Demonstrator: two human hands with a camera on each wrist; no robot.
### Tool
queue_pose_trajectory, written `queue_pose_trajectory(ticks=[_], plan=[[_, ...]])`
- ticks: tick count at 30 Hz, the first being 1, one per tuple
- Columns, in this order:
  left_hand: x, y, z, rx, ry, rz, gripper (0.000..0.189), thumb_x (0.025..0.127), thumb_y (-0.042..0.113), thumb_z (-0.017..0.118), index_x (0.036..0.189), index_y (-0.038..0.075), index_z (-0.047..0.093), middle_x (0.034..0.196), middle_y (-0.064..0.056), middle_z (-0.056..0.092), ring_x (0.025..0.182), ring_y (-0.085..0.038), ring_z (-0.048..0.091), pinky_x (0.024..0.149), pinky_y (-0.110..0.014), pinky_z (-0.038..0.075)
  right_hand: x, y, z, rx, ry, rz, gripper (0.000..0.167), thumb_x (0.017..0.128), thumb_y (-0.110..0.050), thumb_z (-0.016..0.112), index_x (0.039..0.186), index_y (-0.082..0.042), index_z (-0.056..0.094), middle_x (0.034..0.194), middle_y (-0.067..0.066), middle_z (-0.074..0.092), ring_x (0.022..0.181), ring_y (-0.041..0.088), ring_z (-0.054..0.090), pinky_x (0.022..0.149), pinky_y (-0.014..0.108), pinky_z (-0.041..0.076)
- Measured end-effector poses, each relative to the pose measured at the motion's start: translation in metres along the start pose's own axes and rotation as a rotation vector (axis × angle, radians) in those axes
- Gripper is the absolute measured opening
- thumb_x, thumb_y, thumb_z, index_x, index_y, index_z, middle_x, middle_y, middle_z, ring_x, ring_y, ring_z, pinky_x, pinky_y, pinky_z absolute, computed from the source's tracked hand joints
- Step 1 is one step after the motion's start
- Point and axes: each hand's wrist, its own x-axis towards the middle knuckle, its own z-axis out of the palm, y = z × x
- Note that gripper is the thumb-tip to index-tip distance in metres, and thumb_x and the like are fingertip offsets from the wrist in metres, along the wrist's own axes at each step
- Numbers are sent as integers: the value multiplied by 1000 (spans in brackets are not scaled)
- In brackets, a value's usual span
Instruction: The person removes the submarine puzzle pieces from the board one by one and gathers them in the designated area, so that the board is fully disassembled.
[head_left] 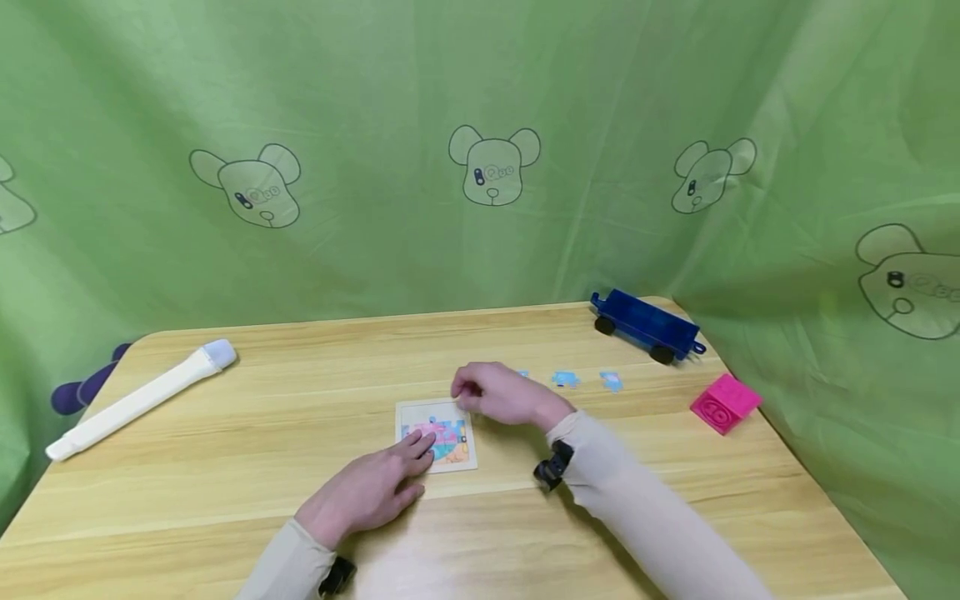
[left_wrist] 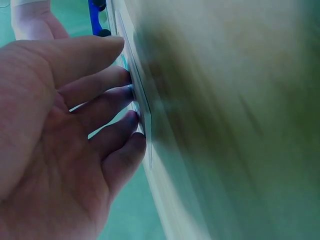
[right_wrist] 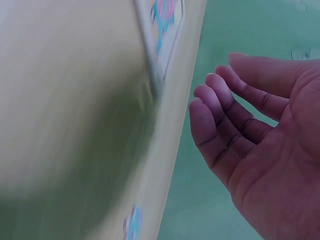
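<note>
A small square jigsaw puzzle (head_left: 452, 451) in a white frame lies on the table, its lower part filled with pink, blue and orange pieces. My left hand (head_left: 375, 490) rests its fingertips on the puzzle's left side, fingers fairly straight. In the left wrist view those fingers (left_wrist: 117, 102) touch the thin board. My right hand (head_left: 506, 393) hovers by the board's upper right corner. From the right wrist view, its fingers (right_wrist: 220, 107) are loosely bent, apart from the board, with nothing seen between them. Loose blue puzzle pieces (head_left: 566, 379) lie to the right, one partly hidden behind the right hand.
On the right stand a dark blue toy wagon (head_left: 647, 323) and a pink block (head_left: 725, 404). A long white stick-like object (head_left: 142, 404) lies at the left, with a purple object (head_left: 88, 387) by the table's left edge. Green curtain (head_left: 390, 167) surrounds the wooden table (head_left: 300, 375).
</note>
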Motion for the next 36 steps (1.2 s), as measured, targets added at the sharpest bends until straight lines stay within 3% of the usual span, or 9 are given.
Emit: queue_pose_trajectory(ticks=[7,12,20,28,36], plan=[[0,1,-1,11,3,12,41,100,11,56,138,-3,52,153,-14,37,141,-30,33,109,-48,36,24,-18,24,1,-84,-50,13,96,-3,60,102,-8,69,90,-1,60,82,11,55,77,25,49],[1,1,0,28,9,19,40,100,8,55,138,-3,53,152,-13,38,140,-29,33,109,-47,37,35,-20,33,2,-114,-27,17,94,-1,59,100,-11,72,95,0,61,84,12,54,79,25,47],[-3,7,-2,89,28,9,45,95,15,64,134,-6,55,150,-16,41,137,-32,38,107,-46,40,42,-20,41,49,-147,21,13,94,-4,63,100,-12,71,86,-4,61,79,9,55,74,23,48],[-13,13,-5,223,73,25,42,91,19,70,124,-6,63,138,-21,54,126,-34,52,100,-45,47,43,-22,41,54,-159,46,10,92,-5,67,98,-13,70,82,-4,57,75,9,52,69,23,47],[-16,14,-3,237,91,24,40,90,21,71,119,-6,66,136,-20,55,125,-35,52,97,-45,49,43,-21,44,61,-155,53,9,90,-3,69,92,-12,69,80,-4,58,72,9,53,66,21,47]])
